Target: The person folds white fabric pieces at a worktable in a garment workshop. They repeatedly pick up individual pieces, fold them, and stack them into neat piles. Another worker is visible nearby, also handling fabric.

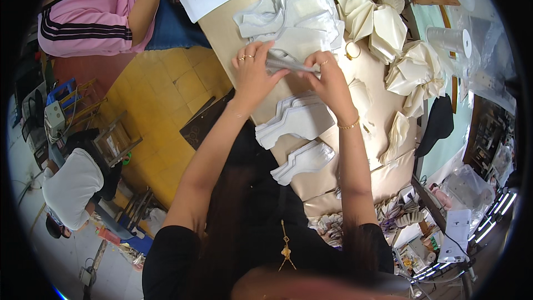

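Observation:
My left hand (255,73) and my right hand (330,80) meet over the table, both closed on a greyish-white cut fabric piece (282,59). The piece is bent, and its edge runs between the two thumbs. The right fingers pinch its right end; the left fingers grip the other side. Just beyond the hands lies a spread pile of white cut pieces (300,14). Nearer to me are a neat stack of curved white pieces (300,120) and a smaller stack (303,162). Exactly what part the held piece is, I cannot tell.
Cream folded bundles (377,19) and more bundles (416,69) lie on the table's right side, near a yellow ring (352,50). A thread spool (448,41) stands farther right. Someone in a pink shirt (105,11) sits at far left; another person in white (72,189) is behind.

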